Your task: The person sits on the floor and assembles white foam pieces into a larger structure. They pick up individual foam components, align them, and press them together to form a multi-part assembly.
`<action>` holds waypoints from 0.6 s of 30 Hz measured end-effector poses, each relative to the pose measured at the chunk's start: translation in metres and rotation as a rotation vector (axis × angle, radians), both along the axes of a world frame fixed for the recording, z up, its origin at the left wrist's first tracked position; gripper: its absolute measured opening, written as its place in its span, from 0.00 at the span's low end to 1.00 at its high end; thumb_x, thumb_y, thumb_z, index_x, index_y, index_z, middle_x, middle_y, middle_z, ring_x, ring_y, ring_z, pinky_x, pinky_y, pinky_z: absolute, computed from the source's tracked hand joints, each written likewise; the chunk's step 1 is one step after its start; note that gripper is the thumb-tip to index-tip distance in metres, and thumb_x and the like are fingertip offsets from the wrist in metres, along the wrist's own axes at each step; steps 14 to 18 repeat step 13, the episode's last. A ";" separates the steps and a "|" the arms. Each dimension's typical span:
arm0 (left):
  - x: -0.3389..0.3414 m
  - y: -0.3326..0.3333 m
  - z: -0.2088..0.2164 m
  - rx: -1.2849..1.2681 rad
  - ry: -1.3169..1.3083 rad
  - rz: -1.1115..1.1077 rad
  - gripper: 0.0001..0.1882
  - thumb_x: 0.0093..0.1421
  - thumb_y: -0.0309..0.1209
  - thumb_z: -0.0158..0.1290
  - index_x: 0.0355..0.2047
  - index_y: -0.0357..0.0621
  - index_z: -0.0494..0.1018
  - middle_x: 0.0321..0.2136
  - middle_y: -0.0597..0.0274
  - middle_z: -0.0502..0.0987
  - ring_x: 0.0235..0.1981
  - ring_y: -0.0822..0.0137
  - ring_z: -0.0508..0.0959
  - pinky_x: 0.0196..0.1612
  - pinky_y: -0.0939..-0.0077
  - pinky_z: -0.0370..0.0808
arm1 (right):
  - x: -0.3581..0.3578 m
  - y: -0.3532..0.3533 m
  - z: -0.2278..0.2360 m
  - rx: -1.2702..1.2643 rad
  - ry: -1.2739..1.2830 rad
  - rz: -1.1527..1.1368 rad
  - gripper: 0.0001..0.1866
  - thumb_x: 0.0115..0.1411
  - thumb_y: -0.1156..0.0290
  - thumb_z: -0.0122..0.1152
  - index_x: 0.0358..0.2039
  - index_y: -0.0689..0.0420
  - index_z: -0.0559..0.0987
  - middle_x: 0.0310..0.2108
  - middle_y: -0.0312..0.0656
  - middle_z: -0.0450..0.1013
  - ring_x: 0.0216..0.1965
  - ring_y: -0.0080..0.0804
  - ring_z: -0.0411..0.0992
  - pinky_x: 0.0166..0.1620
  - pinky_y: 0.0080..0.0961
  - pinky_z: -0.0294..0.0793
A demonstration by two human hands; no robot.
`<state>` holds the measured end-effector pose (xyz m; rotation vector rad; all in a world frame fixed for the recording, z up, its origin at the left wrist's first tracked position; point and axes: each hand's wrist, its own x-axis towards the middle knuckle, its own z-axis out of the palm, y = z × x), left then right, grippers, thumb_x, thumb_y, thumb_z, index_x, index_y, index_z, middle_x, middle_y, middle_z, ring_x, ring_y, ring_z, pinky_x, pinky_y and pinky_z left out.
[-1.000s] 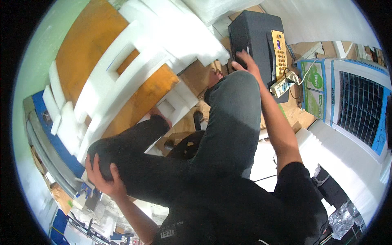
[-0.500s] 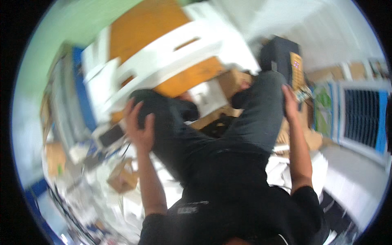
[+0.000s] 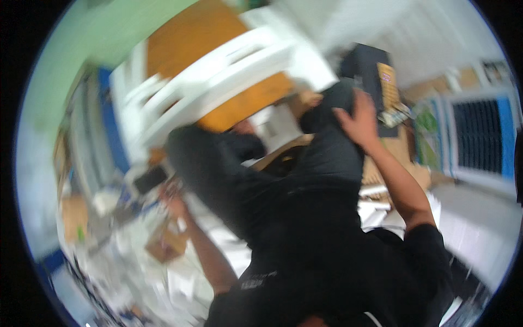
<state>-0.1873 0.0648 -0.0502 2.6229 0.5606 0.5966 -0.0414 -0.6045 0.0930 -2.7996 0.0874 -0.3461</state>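
Note:
The picture is blurred by motion. My right hand [image 3: 359, 122] lies flat on my right knee [image 3: 332, 103], fingers spread, holding nothing. My left hand [image 3: 174, 204] reaches down to the left, off my left thigh [image 3: 207, 163], over a cluttered surface. It is close to a brown cardboard piece [image 3: 163, 245] and a small dark flat device [image 3: 150, 179]. Blur hides whether its fingers hold anything. Both legs are in dark trousers.
Large white foam packing pieces [image 3: 218, 82] lie over an orange-brown board [image 3: 196, 38] ahead. A black box [image 3: 365, 65] with a yellow strip [image 3: 388, 84] stands past my right knee. A blue-framed panel [image 3: 479, 136] is at the right, with pale clutter [image 3: 120, 261] at lower left.
My left hand has left my left knee and swung down to the left toward the clutter. My right hand slid back along the right knee. The view has turned leftward.

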 end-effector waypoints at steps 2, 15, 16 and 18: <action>0.025 -0.019 0.069 0.046 -0.062 0.128 0.33 0.63 0.45 0.64 0.61 0.36 0.72 0.59 0.41 0.75 0.59 0.43 0.75 0.65 0.53 0.68 | -0.004 -0.001 0.006 0.054 0.007 -0.013 0.46 0.58 0.51 0.70 0.67 0.69 0.63 0.64 0.68 0.63 0.67 0.66 0.61 0.70 0.51 0.60; 0.117 0.059 0.136 0.127 0.561 0.021 0.37 0.59 0.46 0.67 0.60 0.31 0.74 0.55 0.38 0.79 0.58 0.42 0.77 0.62 0.56 0.72 | 0.002 0.016 0.012 0.157 0.177 -0.112 0.52 0.59 0.45 0.65 0.73 0.62 0.55 0.70 0.76 0.50 0.70 0.72 0.53 0.70 0.62 0.54; 0.117 0.059 0.136 0.127 0.561 0.021 0.37 0.59 0.46 0.67 0.60 0.31 0.74 0.55 0.38 0.79 0.58 0.42 0.77 0.62 0.56 0.72 | 0.002 0.016 0.012 0.157 0.177 -0.112 0.52 0.59 0.45 0.65 0.73 0.62 0.55 0.70 0.76 0.50 0.70 0.72 0.53 0.70 0.62 0.54; 0.117 0.059 0.136 0.127 0.561 0.021 0.37 0.59 0.46 0.67 0.60 0.31 0.74 0.55 0.38 0.79 0.58 0.42 0.77 0.62 0.56 0.72 | 0.002 0.016 0.012 0.157 0.177 -0.112 0.52 0.59 0.45 0.65 0.73 0.62 0.55 0.70 0.76 0.50 0.70 0.72 0.53 0.70 0.62 0.54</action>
